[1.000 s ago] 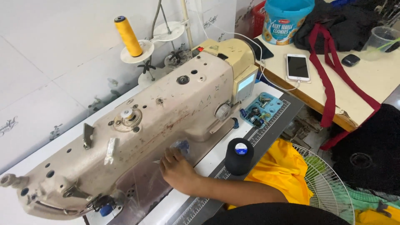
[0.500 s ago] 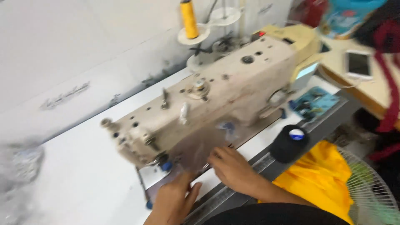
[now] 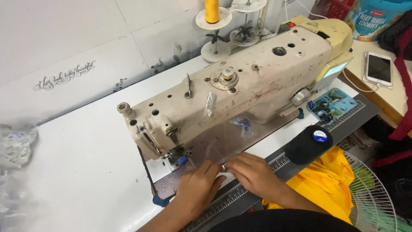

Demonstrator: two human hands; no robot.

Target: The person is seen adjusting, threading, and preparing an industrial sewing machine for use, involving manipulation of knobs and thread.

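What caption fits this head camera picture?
Two hands, left and right, hold clear plastic beside a beige sewing machine.

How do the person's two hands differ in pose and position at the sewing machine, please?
The left hand lies nearer the needle, fingers pointing up toward it; the right hand sits further right, fingers pointing left. The left hand lies flatter; the right hand's fingertips pinch. Both rest on the clear film below the sewing machine.

Needle zone of sewing machine: too small to resolve | clear sheet: edges barely traceable | left hand, right hand: forearms cut at bottom edge, grip on sheet unclear | crumpled plastic: blurred, cut left | fan: cut at lower right | phone: partly hidden.
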